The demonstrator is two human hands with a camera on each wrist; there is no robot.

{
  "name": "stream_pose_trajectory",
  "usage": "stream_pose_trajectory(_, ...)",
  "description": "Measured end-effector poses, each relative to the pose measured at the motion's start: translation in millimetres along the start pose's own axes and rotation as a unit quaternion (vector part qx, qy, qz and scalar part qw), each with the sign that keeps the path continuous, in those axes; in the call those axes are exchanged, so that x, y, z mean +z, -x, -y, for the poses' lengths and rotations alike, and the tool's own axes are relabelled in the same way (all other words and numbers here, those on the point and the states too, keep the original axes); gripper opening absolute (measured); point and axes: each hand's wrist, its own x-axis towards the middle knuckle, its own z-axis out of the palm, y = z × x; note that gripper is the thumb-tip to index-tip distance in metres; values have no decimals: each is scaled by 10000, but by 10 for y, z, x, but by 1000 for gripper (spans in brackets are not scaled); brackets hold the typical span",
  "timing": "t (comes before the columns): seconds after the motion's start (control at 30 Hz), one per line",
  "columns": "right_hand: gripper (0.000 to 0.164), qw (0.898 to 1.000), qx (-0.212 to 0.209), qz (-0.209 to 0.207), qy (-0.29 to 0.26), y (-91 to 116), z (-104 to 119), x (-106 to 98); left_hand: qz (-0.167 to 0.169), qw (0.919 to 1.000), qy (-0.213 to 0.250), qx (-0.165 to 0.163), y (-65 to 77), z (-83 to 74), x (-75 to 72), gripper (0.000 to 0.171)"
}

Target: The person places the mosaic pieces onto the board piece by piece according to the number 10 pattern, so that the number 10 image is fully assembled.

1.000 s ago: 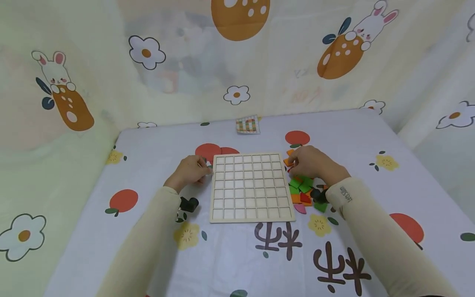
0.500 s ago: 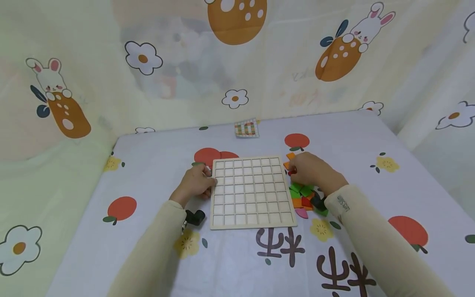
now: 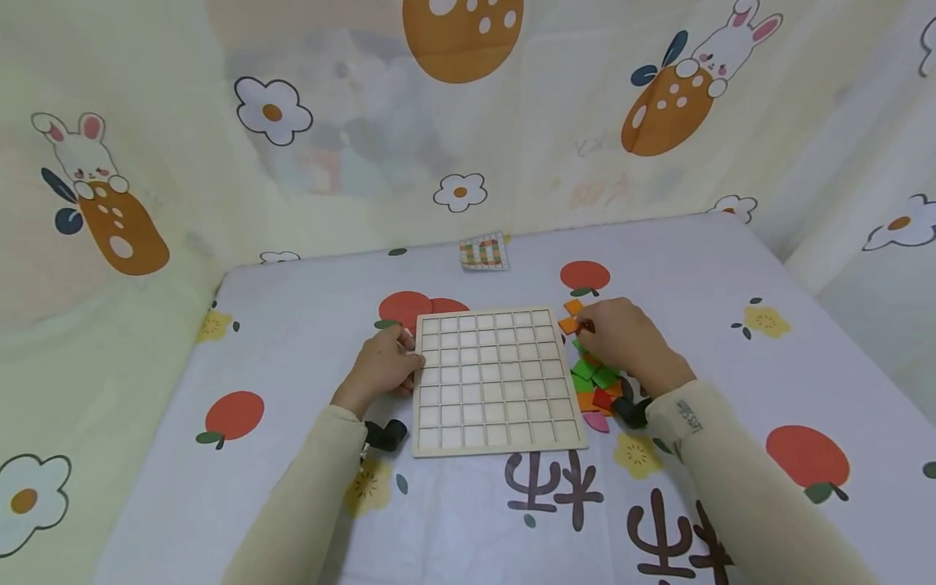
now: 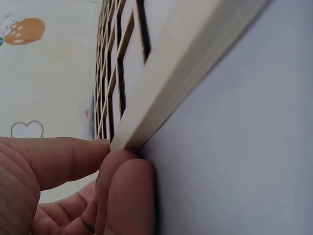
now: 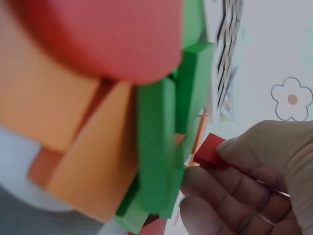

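Observation:
A square wooden grid board point(image 3: 497, 382) lies in the middle of the table. My left hand point(image 3: 381, 363) pinches its left edge; in the left wrist view the thumb point(image 4: 73, 159) meets the rim from one side and the fingertips point(image 4: 129, 196) from the other. To the board's right, my right hand point(image 3: 621, 337) is over a pile of coloured pieces. A small red block point(image 5: 211, 151) is between its thumb and fingers in the right wrist view. Green pieces point(image 3: 594, 372) and orange ones point(image 5: 98, 166) lie heaped beside that hand.
A small printed pattern card point(image 3: 483, 253) lies at the back of the table. A pink rounded piece point(image 3: 595, 422) sits at the pile's near end, and an orange square point(image 3: 574, 307) at its far end. A patterned cloth point(image 3: 366, 162) hangs behind.
My left hand has come to the board's left edge and now grips it. The right hand has lifted slightly from the pile with the red block. The head view has shifted a little.

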Motion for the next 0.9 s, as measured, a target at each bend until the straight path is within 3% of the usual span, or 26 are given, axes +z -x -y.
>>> stream_pose_trajectory(0.07,30,9995,-182,-199,-181,9,10,-8,-24,10000,67,17,3,14,-6,21)
stream_pose_trajectory(0.23,28,9927,-543,-286,-1037,-12,73,-13,-38,9999,102,6,14,34,-13,22)
stream_pose_trajectory(0.33,31,9873,-383,-102,-1539,-32,131,0,-13,9999,129,-17,9,32,-9,23)
stream_pose_trajectory(0.47,34,9829,-215,42,-1826,-94,185,25,27,9999,163,-47,-19,35,-7,23)
stream_pose_trajectory(0.73,14,9756,-174,19,-2190,-221,214,113,19,9998,202,-78,-5,29,-19,23)
stream_pose_trajectory(0.9,15,9633,77,-28,-2684,-245,272,155,-41,9998,177,-62,6,24,-23,23)
